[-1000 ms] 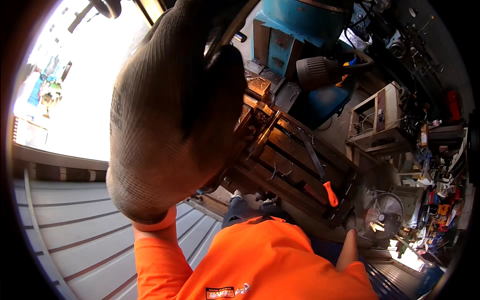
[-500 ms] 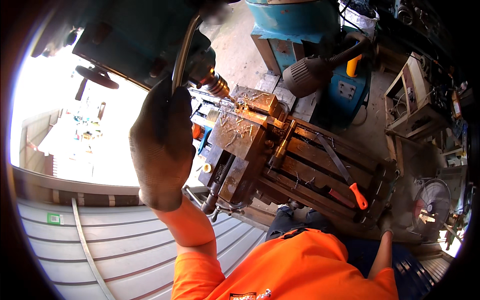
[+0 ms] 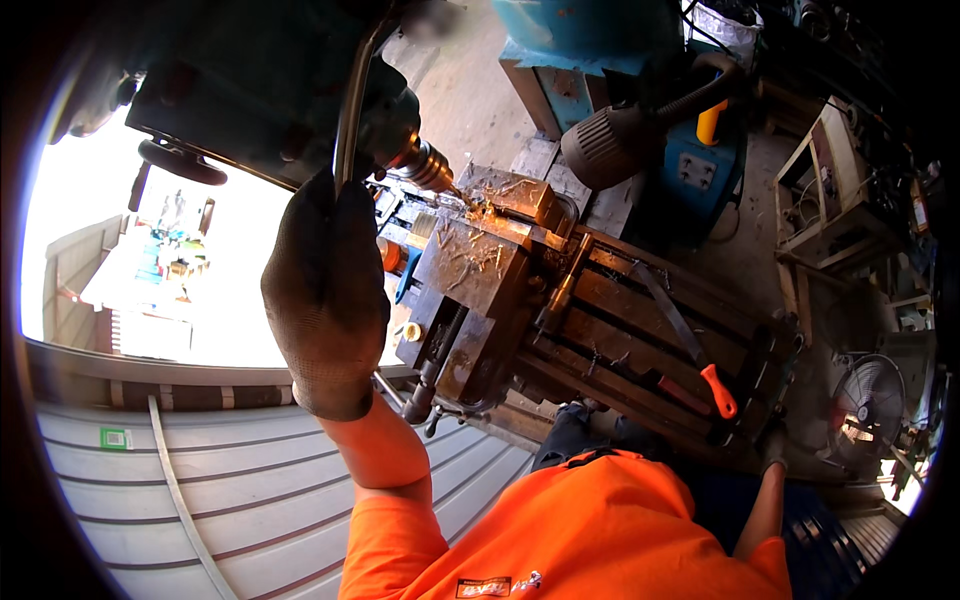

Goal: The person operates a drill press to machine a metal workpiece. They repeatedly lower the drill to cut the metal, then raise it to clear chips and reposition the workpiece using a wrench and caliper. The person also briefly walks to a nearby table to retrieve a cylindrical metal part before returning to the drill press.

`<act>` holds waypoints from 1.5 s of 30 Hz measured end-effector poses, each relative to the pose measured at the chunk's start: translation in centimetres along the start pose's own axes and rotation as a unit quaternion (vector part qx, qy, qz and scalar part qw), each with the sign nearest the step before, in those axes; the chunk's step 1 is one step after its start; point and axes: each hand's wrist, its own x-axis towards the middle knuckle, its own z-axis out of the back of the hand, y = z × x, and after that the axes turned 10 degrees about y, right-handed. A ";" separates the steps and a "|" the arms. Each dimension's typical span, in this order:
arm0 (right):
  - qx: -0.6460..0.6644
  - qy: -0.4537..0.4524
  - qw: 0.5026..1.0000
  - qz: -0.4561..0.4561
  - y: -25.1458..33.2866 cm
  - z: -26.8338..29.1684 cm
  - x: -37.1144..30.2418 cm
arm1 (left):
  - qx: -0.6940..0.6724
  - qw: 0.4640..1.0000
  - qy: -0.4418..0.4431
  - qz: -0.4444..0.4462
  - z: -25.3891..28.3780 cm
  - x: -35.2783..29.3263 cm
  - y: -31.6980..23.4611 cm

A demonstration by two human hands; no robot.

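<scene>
Your left hand [image 3: 325, 290] is wrapped around a metal bar [image 3: 352, 110], well apart from your right hand [image 3: 774, 443].

The bar is on the left, beside the dark machine head [image 3: 250, 90]. Your right hand is by the near right end of the brown table [image 3: 600, 335], too dark to tell if it grips. In the middle, a shiny drill [image 3: 428, 167] points at a block [image 3: 440, 275] with curly bits on it. An orange-handled tool [image 3: 682, 330] lies on the table.
</scene>
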 end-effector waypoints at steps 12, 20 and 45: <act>0.228 -0.206 0.880 0.363 27.8 25.0 -7.0 | 0.009 1.000 0.009 -0.015 0.0 -0.1 0.5; -0.035 -0.201 0.878 0.433 51.0 25.6 -2.9 | -0.039 0.999 0.007 0.021 0.3 -0.1 0.3; -0.076 -0.188 0.885 0.419 53.0 24.1 -2.2 | -0.124 0.990 0.027 0.066 0.1 -0.2 -0.5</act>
